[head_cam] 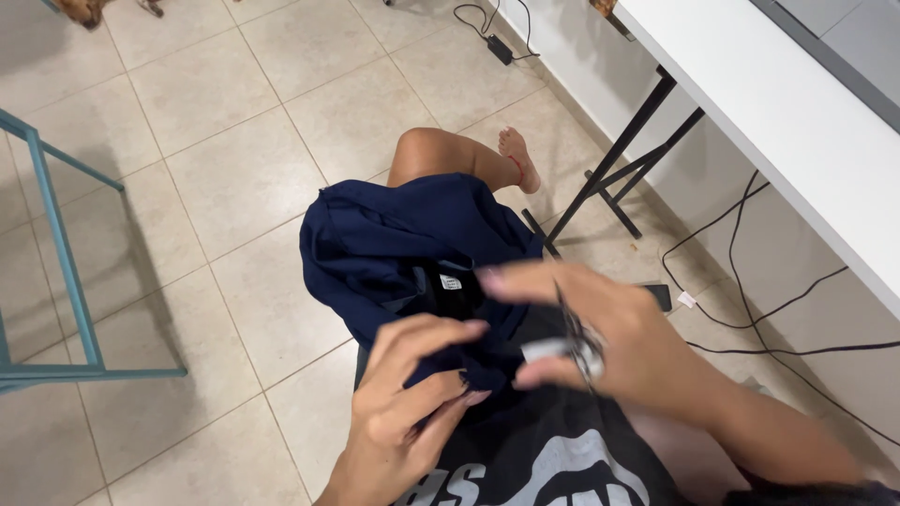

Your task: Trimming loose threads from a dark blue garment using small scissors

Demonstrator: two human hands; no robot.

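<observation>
A dark navy garment (403,239) with a small white label lies bunched on my lap, draped over my bare knee. My left hand (408,398) pinches a fold of the navy fabric between thumb and fingers at its near edge. My right hand (600,342) hovers just right of that fold and grips a small pair of scissors (574,342), whose thin blades point up and look blurred. The two hands nearly touch over the cloth.
A white desk (778,103) on black metal legs (619,159) stands to the right, with black cables (750,309) trailing on the tiled floor beneath. A teal metal frame (66,272) is at the left. My bare foot (518,157) rests on the tiles.
</observation>
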